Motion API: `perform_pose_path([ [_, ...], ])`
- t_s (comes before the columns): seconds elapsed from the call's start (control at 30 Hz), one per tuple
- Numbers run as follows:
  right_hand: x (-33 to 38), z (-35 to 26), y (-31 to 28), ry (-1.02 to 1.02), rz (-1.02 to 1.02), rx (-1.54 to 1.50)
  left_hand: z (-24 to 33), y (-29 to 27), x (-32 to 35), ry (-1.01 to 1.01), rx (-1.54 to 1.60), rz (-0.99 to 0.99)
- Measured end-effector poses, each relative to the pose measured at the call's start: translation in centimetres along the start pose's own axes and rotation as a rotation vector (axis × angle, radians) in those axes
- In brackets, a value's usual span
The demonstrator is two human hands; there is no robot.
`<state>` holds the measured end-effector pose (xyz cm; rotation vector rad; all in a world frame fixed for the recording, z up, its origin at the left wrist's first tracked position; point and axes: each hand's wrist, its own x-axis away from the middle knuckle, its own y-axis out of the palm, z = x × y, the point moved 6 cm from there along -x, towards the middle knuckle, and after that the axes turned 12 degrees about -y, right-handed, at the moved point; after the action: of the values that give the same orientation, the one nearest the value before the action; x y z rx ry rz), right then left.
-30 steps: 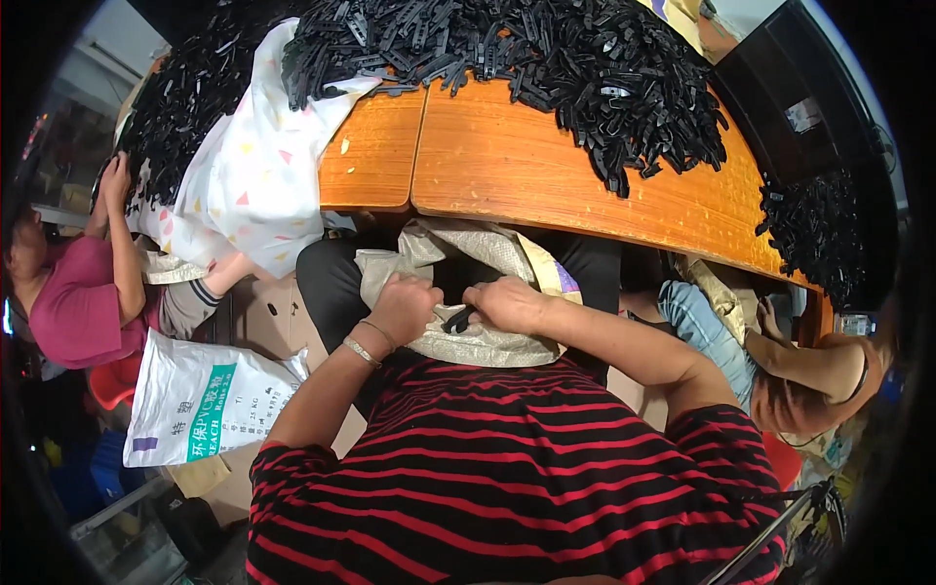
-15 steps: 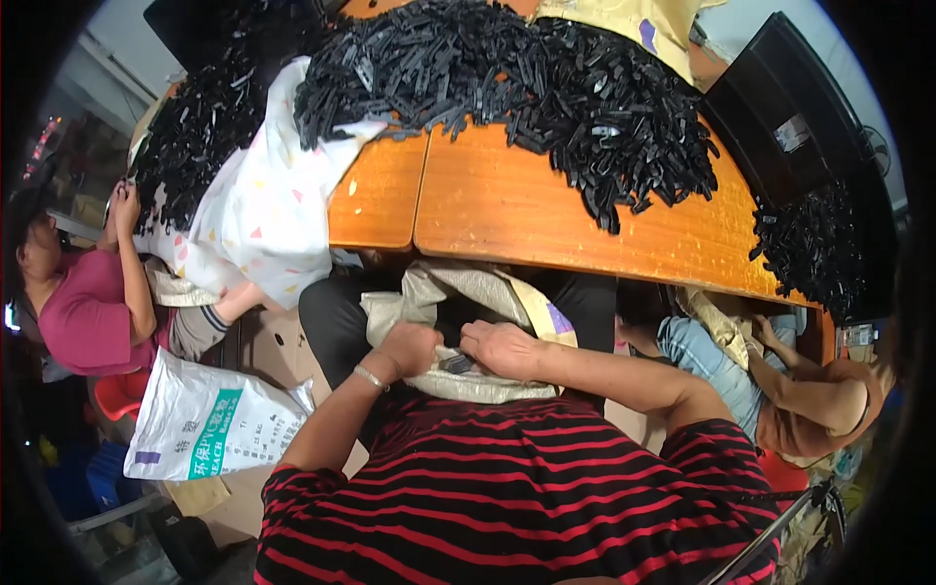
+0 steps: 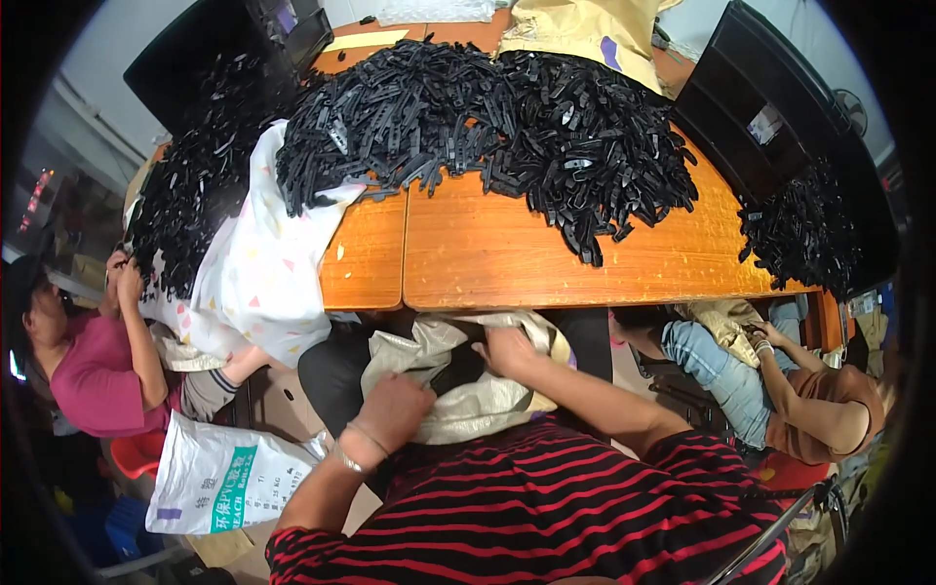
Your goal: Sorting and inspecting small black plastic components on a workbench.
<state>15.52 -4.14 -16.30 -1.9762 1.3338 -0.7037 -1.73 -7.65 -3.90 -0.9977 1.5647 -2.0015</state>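
Note:
A pale woven sack [image 3: 478,411] lies across my lap, its mouth gaping and its rim crumpled. My left hand [image 3: 393,409] is curled closed over the sack's left side; whatever its fingers hold is hidden. Farther from me, my right hand [image 3: 511,351] dips into the mouth near the far right rim. Its fingertips are out of sight in the folds, so its grip is unclear. Beyond the table's near edge, a big heap of small black plastic pieces [image 3: 419,122] covers much of the orange-brown table [image 3: 507,258].
White patterned cloth [image 3: 258,278] hangs off the table at left. A person in a maroon top [image 3: 107,375] sits left, another [image 3: 829,409] sits right. A printed white sack [image 3: 229,478] stands on the floor at left. A dark monitor [image 3: 770,136] stands at right beside a smaller heap [image 3: 804,234].
My hands were close together over the sack with dark pieces showing between them. Now they are apart, the right one farther forward. The view has tilted, showing more of the table's far side.

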Motion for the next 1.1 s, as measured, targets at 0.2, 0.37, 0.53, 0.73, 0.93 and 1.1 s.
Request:
perform_pose_path([
  [0.2, 1.7, 0.5, -0.1, -0.149, 0.349, 0.055, 1.0, 7.2, 0.5, 0.030, 0.123, -0.036],
  [0.37, 0.7, 2.6, 0.4, 0.181, 0.239, 0.056, 0.2, 9.6, -0.6, 0.046, 0.177, -0.027],
  [0.53, 1.8, 2.4, -0.2, 0.081, 0.124, 0.089, -4.5, 1.2, -3.1, -0.310, 0.364, 0.404],
  [0.73, 1.7, 0.7, 1.7, -0.018, 0.109, 0.047, -9.2, 10.7, -5.3, -0.858, 0.283, -0.048],
  [0.93, 1.8, 1.2, 2.3, 0.021, 0.098, 0.097, -11.0, 11.2, -4.3, -0.796, 0.156, -0.028],
  [1.1, 3.5, -3.7, -3.2, -0.220, 0.446, 0.192, -9.4, -0.3, 0.2, -0.653, 0.253, 0.561],
])
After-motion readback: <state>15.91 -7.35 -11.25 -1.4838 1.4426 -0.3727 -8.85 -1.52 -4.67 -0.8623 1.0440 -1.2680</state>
